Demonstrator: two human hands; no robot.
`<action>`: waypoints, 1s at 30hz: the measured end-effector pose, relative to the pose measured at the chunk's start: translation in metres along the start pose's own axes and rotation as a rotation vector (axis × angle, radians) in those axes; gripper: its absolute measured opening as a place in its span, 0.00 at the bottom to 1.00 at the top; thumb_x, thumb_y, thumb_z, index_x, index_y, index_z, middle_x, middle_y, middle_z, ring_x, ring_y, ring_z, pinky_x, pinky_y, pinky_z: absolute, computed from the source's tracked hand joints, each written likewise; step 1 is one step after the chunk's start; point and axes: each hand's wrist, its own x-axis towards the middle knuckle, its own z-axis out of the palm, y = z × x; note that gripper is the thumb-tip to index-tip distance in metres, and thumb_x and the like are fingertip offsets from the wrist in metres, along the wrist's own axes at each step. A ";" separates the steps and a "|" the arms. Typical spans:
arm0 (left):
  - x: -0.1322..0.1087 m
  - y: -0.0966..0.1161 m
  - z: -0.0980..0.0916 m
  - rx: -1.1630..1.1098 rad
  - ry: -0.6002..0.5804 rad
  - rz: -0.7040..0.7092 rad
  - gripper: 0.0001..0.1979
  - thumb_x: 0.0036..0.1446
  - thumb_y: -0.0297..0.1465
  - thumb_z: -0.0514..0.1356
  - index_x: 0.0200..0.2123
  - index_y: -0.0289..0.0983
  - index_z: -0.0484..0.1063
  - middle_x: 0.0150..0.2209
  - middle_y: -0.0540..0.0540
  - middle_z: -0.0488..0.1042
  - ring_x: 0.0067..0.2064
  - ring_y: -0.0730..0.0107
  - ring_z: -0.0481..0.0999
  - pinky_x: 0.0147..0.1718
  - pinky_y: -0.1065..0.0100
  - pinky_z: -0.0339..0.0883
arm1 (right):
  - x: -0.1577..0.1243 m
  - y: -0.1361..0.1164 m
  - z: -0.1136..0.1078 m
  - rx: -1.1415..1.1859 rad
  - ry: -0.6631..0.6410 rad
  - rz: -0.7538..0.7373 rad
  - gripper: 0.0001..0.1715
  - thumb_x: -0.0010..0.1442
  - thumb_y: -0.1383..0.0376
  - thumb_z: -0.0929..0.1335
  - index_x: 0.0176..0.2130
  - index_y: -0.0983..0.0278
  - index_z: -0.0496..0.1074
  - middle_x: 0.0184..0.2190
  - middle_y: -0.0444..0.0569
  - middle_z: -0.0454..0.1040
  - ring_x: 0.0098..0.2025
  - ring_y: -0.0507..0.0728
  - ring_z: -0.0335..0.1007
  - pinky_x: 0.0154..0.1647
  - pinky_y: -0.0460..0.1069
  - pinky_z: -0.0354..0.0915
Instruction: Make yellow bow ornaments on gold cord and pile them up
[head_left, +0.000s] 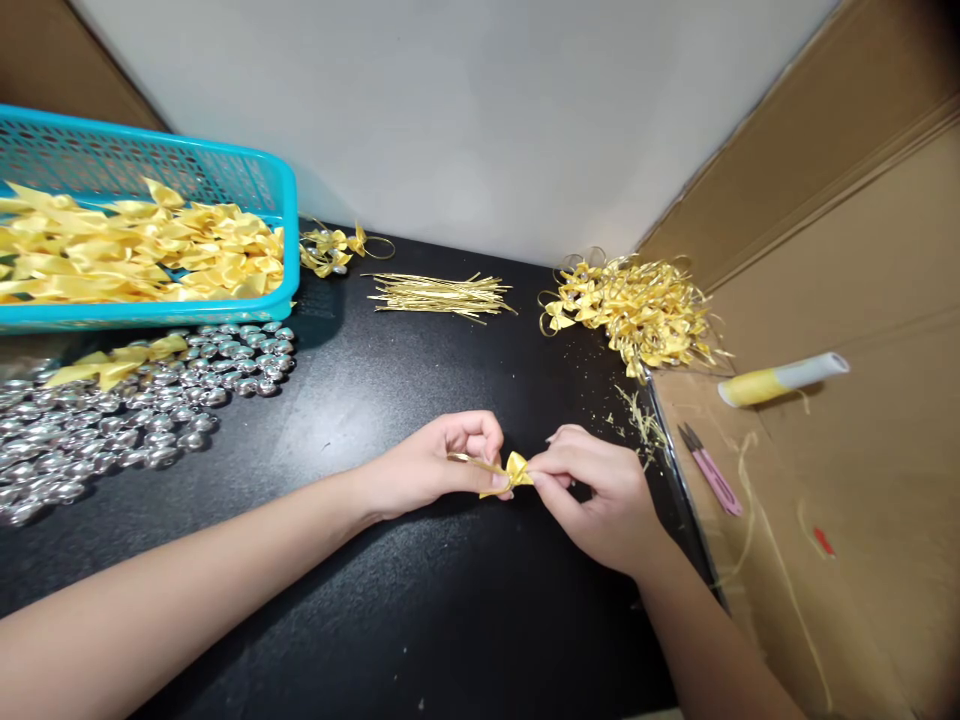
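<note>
Small yellow satin ribbon bow (517,466) is below frame centre, slightly right; left hand (442,458) pinches its left side, right hand (604,490) its right edge. Thin gold wire strips (442,294) lie above centre, rectangular turquoise plastic basket (150,314) upper left.

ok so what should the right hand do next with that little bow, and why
Probably twist the gold tie snug: the left hand pinches the bow with the tie sticking out beside it, the right hand has its fingertips at the bow's other side, and the pile of bows shows similar gold ties in loops.
</note>
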 end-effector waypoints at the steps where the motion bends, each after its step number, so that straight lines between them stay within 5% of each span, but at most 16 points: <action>1: 0.000 0.000 0.000 0.002 0.005 -0.002 0.13 0.49 0.24 0.69 0.27 0.34 0.65 0.26 0.50 0.79 0.29 0.76 0.77 0.29 0.76 0.62 | 0.000 0.000 0.000 0.000 -0.003 0.001 0.12 0.58 0.76 0.65 0.27 0.64 0.73 0.20 0.41 0.63 0.24 0.50 0.61 0.31 0.48 0.63; 30: 0.001 -0.004 -0.001 -0.105 0.029 0.059 0.17 0.48 0.25 0.71 0.27 0.35 0.61 0.27 0.51 0.79 0.30 0.77 0.79 0.32 0.77 0.69 | -0.004 0.000 0.018 0.073 0.120 0.079 0.10 0.58 0.76 0.67 0.29 0.66 0.74 0.20 0.41 0.61 0.24 0.49 0.59 0.29 0.47 0.61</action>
